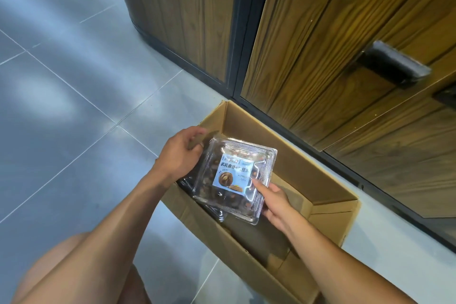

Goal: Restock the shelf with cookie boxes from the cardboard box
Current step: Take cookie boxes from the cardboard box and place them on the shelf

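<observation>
Head view: a clear plastic clamshell cookie box with a pale blue label is held just above the left end of an open brown cardboard box, which stands on a grey tiled floor. The left hand has its fingers curled round the clamshell's far-left corner. The right hand pinches the near-right edge, with the thumb on the lid beside the label and the fingers underneath. The two hands therefore grip it across a diagonal, lid up and lying almost level.

The clamshell is nearly square. Its slightly longer sides run away from the person, and its label reads from the person's side. Both hands touch it, so neither is nearer. Beneath it, another clear pack with dark contents lies in the carton against the left wall. The rest of the carton's bottom that shows is bare cardboard.

The carton's long axis runs from far-left to near-right, parallel to a wood-grain cabinet front with black framing, which rises just beyond it and carries a black handle. No shelf is in view. I judge that it lies above or beyond the cabinet front, so the coming move is likely a lift up and forward-right.
</observation>
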A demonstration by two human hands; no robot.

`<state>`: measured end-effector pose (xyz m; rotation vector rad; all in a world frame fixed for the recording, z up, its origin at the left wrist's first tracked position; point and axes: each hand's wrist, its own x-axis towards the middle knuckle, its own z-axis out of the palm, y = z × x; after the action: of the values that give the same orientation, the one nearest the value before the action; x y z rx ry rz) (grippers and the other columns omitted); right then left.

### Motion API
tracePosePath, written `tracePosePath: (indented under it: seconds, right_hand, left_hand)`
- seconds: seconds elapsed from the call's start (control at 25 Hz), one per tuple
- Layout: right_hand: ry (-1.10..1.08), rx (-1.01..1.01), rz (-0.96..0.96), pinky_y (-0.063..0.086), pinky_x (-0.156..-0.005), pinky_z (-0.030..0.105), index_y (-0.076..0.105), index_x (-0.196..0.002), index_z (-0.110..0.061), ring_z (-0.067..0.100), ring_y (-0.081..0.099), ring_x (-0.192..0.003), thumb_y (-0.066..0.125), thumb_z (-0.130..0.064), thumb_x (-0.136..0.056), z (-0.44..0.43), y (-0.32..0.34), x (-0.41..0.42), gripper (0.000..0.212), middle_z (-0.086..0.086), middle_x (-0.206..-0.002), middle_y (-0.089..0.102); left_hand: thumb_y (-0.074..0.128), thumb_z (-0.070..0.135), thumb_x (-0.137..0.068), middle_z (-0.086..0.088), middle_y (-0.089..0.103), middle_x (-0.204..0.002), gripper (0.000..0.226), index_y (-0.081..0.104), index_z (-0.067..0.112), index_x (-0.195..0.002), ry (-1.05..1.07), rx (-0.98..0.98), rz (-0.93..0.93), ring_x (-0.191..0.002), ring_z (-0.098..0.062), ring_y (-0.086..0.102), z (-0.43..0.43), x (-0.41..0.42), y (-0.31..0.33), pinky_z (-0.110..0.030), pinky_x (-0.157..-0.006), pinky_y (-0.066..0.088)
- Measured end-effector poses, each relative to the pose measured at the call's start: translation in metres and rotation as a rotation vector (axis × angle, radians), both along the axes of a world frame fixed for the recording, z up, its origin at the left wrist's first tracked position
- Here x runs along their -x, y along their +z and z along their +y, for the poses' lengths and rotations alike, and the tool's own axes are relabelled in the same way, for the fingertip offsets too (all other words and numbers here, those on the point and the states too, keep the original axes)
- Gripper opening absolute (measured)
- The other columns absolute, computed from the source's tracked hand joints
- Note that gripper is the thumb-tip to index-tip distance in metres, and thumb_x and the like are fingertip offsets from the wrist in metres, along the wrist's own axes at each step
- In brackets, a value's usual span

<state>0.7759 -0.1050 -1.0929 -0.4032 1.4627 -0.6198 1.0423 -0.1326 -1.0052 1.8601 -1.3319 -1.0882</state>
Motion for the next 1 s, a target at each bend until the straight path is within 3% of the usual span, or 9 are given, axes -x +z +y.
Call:
tracePosePath:
  seconds: [0.2, 0.32, 0.4, 0.48, 0.6, 0.72, 0.84, 0.92, 1.0]
  right_hand:
    - [0.057, 0.094, -0.040, 0.052, -0.100, 0.056, 0.066, -0.124, -0.006, 0.033, 0.072, -0.105, 0.075, -0.025, -0.085, -0.011, 0.056, 0.039, 0.044, 0.017, -0.112, 0.075]
    - [0.051, 0.108, -0.124, 0.045, -0.107, 0.061, 0.063, -0.130, -0.002, 0.041, 0.065, -0.117, 0.074, -0.023, -0.084, -0.025, 0.082, 0.046, 0.052, 0.024, -0.124, 0.069]
    - [0.079, 0.121, -0.177, 0.042, -0.108, 0.062, 0.062, -0.132, -0.003, 0.043, 0.062, -0.122, 0.070, -0.023, -0.090, -0.035, 0.098, 0.044, 0.047, 0.024, -0.128, 0.067]
    - [0.111, 0.146, -0.191, 0.047, -0.105, 0.060, 0.063, -0.132, -0.005, 0.040, 0.064, -0.119, 0.069, -0.023, -0.090, -0.044, 0.113, 0.037, 0.046, 0.023, -0.127, 0.068]
    - [0.139, 0.173, -0.208, 0.048, -0.105, 0.059, 0.062, -0.134, -0.003, 0.040, 0.063, -0.121, 0.067, -0.025, -0.090, -0.057, 0.126, 0.021, 0.049, 0.023, -0.127, 0.068]
    - [0.142, 0.201, -0.220, 0.051, -0.103, 0.053, 0.065, -0.131, -0.008, 0.036, 0.066, -0.119, 0.057, -0.044, -0.098, -0.069, 0.127, 0.006, 0.049, 0.018, -0.126, 0.070]
    - [0.035, 0.133, -0.184, 0.056, -0.075, 0.035, 0.067, -0.126, -0.013, 0.020, 0.069, -0.090, 0.041, -0.058, -0.102, -0.070, 0.099, 0.000, 0.058, 0.011, -0.122, 0.073]
    - [0.005, 0.019, -0.072, 0.051, -0.065, 0.029, 0.068, -0.123, -0.012, 0.015, 0.065, -0.078, 0.046, -0.051, -0.103, -0.055, 0.061, -0.001, 0.049, 0.009, -0.115, 0.075]
    - [0.043, -0.127, 0.062, 0.054, -0.074, 0.033, 0.066, -0.124, -0.013, 0.020, 0.067, -0.088, 0.049, -0.036, -0.105, -0.031, 0.018, -0.005, 0.034, 0.008, -0.111, 0.074]
  left_hand:
    - [0.069, 0.038, -0.098, 0.005, 0.065, -0.131, 0.046, 0.056, 0.024, -0.140, 0.006, -0.071, 0.095, -0.115, -0.013, 0.064, -0.011, 0.008, -0.001, -0.033, -0.103, 0.051]
    - [0.071, 0.057, -0.089, -0.005, 0.071, -0.130, 0.062, 0.059, 0.018, -0.137, 0.017, -0.292, 0.442, -0.112, -0.026, 0.072, -0.010, 0.009, 0.007, -0.046, -0.102, 0.056]
    - [0.067, 0.046, -0.094, -0.018, 0.073, -0.127, 0.054, 0.062, 0.010, -0.135, -0.072, -0.383, 0.759, -0.115, -0.039, 0.071, -0.007, 0.010, 0.016, -0.057, -0.104, 0.053]
    - [0.070, 0.029, -0.093, -0.023, 0.072, -0.126, 0.050, 0.059, 0.007, -0.137, -0.082, -0.365, 0.903, -0.113, -0.043, 0.071, -0.003, 0.012, 0.029, -0.061, -0.101, 0.054]
    - [0.075, 0.016, -0.085, -0.023, 0.076, -0.115, 0.052, 0.057, 0.007, -0.133, 0.025, -0.311, 0.859, -0.093, -0.038, 0.077, -0.002, 0.012, 0.042, -0.056, -0.084, 0.063]
    - [0.071, 0.006, -0.092, -0.021, 0.077, -0.112, 0.040, 0.059, 0.007, -0.130, 0.130, -0.232, 0.805, -0.087, -0.035, 0.078, -0.003, 0.000, 0.045, -0.052, -0.077, 0.065]
    - [0.069, 0.007, -0.095, -0.018, 0.077, -0.115, 0.038, 0.060, 0.009, -0.131, 0.248, -0.153, 0.786, -0.094, -0.036, 0.078, -0.004, -0.024, 0.045, -0.050, -0.080, 0.065]
    - [0.068, 0.009, -0.097, -0.014, 0.079, -0.114, 0.035, 0.062, 0.011, -0.131, 0.323, -0.100, 0.779, -0.096, -0.035, 0.078, -0.002, -0.040, 0.043, -0.048, -0.080, 0.064]
    - [0.066, 0.010, -0.099, -0.010, 0.079, -0.111, 0.033, 0.063, 0.010, -0.131, 0.371, -0.062, 0.753, -0.095, -0.032, 0.078, 0.002, -0.054, 0.038, -0.045, -0.079, 0.062]
